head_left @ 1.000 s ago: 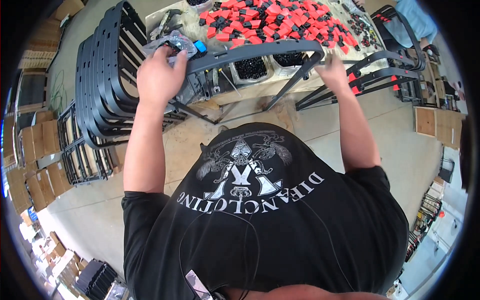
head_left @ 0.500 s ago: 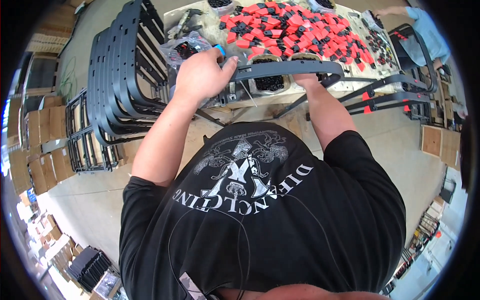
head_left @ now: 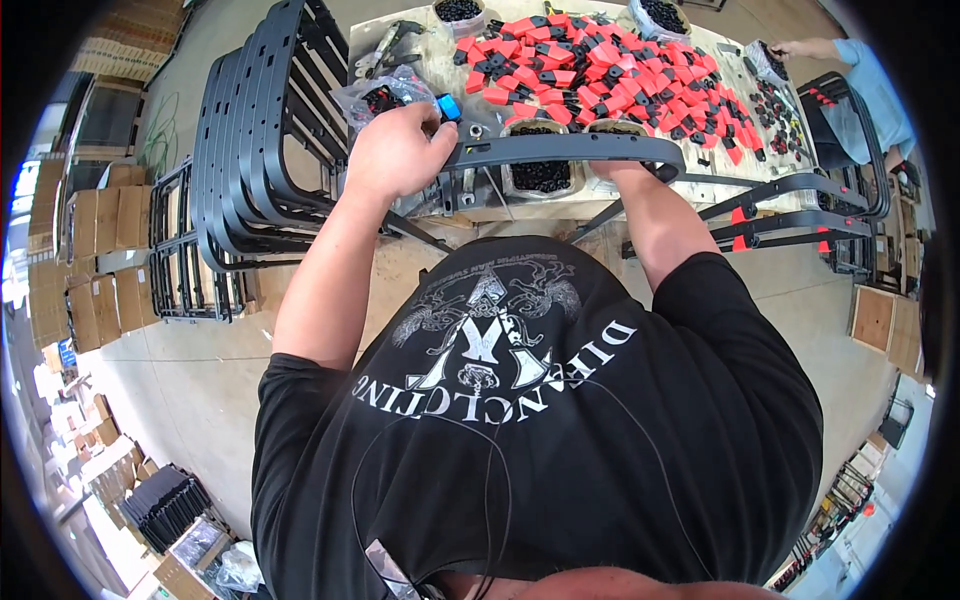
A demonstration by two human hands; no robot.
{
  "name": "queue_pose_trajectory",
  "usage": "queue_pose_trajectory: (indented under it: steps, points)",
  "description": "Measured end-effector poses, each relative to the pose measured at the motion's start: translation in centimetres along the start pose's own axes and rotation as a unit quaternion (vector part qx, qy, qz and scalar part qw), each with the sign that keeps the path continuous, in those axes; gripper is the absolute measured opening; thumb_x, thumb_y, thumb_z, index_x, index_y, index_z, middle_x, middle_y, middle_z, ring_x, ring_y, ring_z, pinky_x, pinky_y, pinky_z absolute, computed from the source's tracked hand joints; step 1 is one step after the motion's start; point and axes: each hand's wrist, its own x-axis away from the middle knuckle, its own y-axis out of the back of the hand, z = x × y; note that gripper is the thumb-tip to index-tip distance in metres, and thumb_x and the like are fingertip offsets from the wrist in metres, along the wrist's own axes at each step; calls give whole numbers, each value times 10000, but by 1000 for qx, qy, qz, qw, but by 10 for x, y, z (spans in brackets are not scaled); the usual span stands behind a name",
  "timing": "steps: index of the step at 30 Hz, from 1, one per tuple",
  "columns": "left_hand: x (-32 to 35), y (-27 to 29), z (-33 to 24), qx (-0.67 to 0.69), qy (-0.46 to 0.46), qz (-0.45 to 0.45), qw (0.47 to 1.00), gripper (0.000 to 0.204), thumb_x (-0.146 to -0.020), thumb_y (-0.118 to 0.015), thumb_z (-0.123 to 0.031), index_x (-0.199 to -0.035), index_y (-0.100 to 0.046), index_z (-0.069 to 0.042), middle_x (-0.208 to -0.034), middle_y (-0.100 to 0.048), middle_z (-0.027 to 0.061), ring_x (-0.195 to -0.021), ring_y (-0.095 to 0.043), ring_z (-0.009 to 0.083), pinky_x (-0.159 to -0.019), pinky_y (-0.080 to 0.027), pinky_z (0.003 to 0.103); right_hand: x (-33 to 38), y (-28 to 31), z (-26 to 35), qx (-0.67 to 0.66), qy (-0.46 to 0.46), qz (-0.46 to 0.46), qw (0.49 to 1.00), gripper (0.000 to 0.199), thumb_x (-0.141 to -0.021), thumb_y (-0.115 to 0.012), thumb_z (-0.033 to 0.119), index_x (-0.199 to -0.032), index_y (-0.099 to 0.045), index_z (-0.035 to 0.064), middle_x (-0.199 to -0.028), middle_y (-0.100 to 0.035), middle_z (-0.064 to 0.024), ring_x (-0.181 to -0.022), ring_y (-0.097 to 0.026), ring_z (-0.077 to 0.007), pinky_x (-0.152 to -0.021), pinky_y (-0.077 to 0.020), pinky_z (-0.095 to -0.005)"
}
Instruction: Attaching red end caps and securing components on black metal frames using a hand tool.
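Note:
A black curved metal frame [head_left: 560,152] lies across the near edge of the wooden worktable [head_left: 420,55]. My left hand [head_left: 398,152] is closed over the frame's left end, right beside a small blue part [head_left: 447,107]. My right hand [head_left: 610,176] reaches under the frame's right part and is mostly hidden by it; whether it grips the frame is unclear. Just beyond the frame stand bowls of small black parts [head_left: 541,176]. A clear plastic bag of parts [head_left: 380,95] lies by my left hand.
Many red-and-black plastic pieces [head_left: 610,60] cover the table. Several black frames [head_left: 255,150] stand stacked at the left, and more frames with red clips [head_left: 790,215] lie at the right. Another person's arm in a blue sleeve [head_left: 860,75] works at the far right. Cardboard boxes [head_left: 95,225] line the left floor.
My left hand has slid rightward along the frame toward the blue part. My right hand has moved left and gone under the frame. The view has shifted closer over the table.

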Motion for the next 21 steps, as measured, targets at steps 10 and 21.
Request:
queue_pose_trajectory:
  steps: [10,21]
  points:
    - [1,-1,0,9,0,-7,1000,388,-888,-626,-402,-992,-731,-43,-921,-734,193,-919,-698,383,-839,-547,463,8,-19,2,-120,-135,-141,973,381,-987,-512,364,-1231,-676,122,-1300,-660,-139,-1211,-607,-345,-1023,-455,-497]
    - [0,-4,-1,-1,13,6,1000,419,-897,-624,-416,-1045,-728,-38,-978,-739,185,-960,-697,370,-859,-539,443,38,-1,23,-933,-196,-22,301,78,-1022,-509,78,-1033,-577,114,-864,-554,-35,-659,-473,-130,-525,-349,-257]
